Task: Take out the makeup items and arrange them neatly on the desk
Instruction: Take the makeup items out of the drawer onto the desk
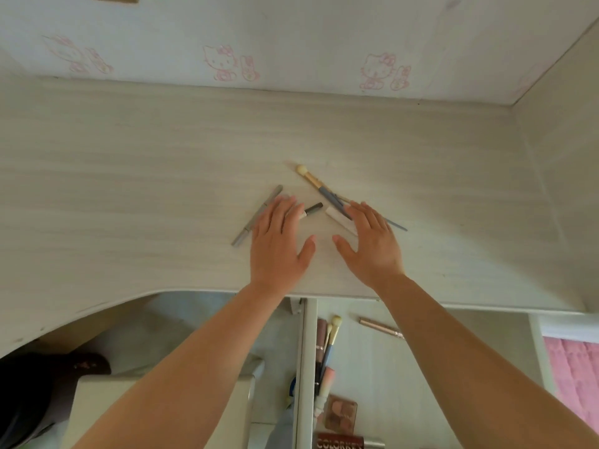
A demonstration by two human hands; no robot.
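Two hands lie flat with straight fingers on the pale wood-grain surface (129,176), holding nothing: the left hand (279,241) rests over a grey pencil (256,217), the right hand (372,244) over a blue-handled brush (319,186). Cartoon-cat wallpaper (227,63) backs the surface. Below its edge, an open drawer (421,367) holds more brushes (330,338) and an eyeshadow palette (341,413).

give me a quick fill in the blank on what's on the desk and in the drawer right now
1. Both hands, left hand and right hand, lie flat with fingers ____.
2. The grey pencil lies on the ____.
3. The eyeshadow palette sits in the open ____.
4. The rose-gold pencil is in the ____.

Missing words: straight; desk; drawer; drawer
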